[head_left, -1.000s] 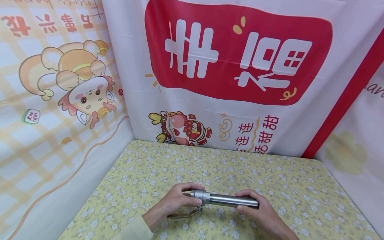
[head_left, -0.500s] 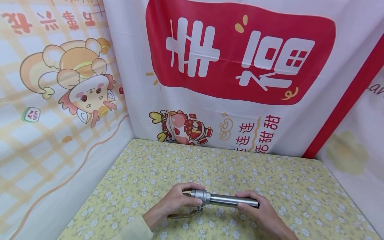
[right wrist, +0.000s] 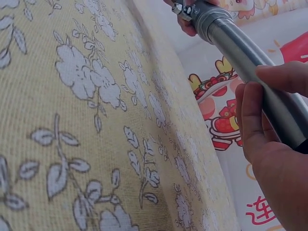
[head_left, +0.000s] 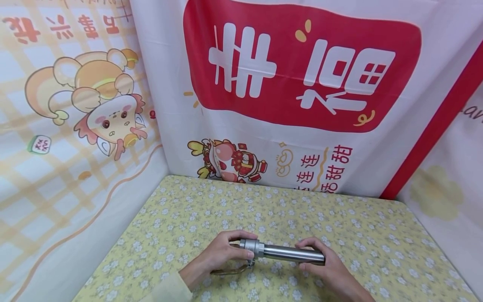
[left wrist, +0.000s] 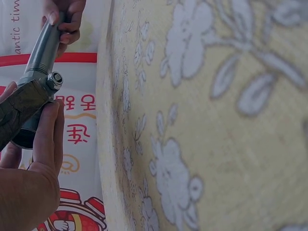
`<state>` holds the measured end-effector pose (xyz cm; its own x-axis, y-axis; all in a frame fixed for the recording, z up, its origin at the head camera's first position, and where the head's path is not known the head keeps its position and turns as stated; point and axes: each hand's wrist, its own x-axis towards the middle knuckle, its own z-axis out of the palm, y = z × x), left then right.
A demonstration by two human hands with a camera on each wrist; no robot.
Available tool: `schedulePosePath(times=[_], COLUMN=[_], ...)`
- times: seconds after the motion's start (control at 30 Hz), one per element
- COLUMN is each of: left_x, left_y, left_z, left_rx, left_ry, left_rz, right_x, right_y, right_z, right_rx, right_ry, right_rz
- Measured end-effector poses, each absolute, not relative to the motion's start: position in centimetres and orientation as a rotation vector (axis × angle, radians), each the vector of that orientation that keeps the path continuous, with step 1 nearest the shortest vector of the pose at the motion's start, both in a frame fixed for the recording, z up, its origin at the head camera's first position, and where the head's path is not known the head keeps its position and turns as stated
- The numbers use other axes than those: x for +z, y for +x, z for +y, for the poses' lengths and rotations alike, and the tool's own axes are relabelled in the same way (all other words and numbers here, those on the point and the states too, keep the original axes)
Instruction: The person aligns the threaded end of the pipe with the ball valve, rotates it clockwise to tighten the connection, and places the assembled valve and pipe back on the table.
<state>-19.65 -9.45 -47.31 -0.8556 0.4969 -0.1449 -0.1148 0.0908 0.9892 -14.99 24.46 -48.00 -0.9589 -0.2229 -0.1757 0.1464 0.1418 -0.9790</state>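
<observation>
In the head view a metal ball valve and a smooth steel pipe stand joined end to end, held low over the table and lying nearly level. My left hand grips the valve body with fingers on the far side and thumb on the near side. A lever handle sticks out under that hand; the left wrist view shows its dark sleeve beside a nut. Near the pipe's free end my right hand holds it between thumb and fingers. The palm partly hides that end.
A yellow cloth with white flowers covers the table. Behind it hangs a white curtain with a red printed panel. On the left is a checked curtain with a cartoon figure; another pale curtain closes the right side.
The right thumb has shifted slightly down on the near side of the pipe while the fingers stay round it. The left hand and valve keep their place.
</observation>
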Motion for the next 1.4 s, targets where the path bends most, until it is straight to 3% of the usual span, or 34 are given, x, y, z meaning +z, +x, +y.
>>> schedulePosePath(times=[0.73,1.4], left_x=[-47.38,-47.21], left_y=[-19.77,-19.72], left_z=[-9.57,-9.53], left_rx=[1.808,1.817], left_ry=[0.35,0.338], left_rz=[1.925,1.915], right_x=[-47.65,-48.0], right_y=[-15.0,-15.03], right_z=[24.4,24.47], right_rx=[-1.821,-1.89], right_ry=[0.075,0.023], right_rz=[2.177,2.087])
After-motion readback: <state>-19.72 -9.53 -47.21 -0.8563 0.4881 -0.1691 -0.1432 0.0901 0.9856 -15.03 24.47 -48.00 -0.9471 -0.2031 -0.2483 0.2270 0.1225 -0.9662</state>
